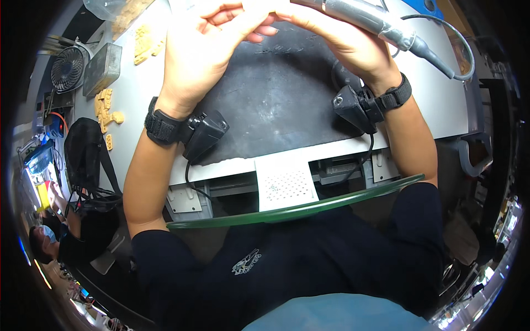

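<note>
My left hand (201,52) reaches to the top edge, palm partly turned up. Its fingers are curled and its thumb stretches toward my right hand; glare and the picture edge hide whatever is pinched there. My right hand (353,47) is closed round a grey rotary handpiece (367,22), which lies slantwise across the hand. A cable leaves the tool's rear end at the right, and its working tip is out of view. Both hands meet at the top, above a dark work mat (270,105). A black strapped device sits on each wrist.
Tan carved pieces (103,110) lie left on the white table (130,83), near a grey metal box (102,69) and a small fan (68,69). A green-rimmed board (298,211) crosses before my body. A black bag (85,151) and a masked person are at the left.
</note>
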A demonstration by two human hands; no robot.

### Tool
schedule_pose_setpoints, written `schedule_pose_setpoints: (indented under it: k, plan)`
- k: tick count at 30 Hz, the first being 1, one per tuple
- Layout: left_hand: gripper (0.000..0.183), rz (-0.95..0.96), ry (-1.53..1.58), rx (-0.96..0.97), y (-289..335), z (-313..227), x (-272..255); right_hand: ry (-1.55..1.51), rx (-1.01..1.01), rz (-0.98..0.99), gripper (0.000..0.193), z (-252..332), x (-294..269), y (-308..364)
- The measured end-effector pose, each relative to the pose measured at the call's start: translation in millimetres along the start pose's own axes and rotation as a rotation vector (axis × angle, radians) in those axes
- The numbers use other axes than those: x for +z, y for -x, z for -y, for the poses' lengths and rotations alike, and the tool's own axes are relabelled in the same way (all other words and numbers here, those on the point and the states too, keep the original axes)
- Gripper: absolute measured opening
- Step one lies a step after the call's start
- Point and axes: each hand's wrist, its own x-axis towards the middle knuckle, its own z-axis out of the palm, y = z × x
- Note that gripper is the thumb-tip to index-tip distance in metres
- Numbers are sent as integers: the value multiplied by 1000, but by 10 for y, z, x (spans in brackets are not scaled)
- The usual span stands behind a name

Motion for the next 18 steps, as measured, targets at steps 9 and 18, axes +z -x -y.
schedule_pose_setpoints:
  k: [9,18]
  plan:
    - [25,-23,-3,232,109,113,-83,130,153,30,30,144,0,33]
    - [28,-76,133,293,229,98,40,219,-29,155,27,128,-39,-45]
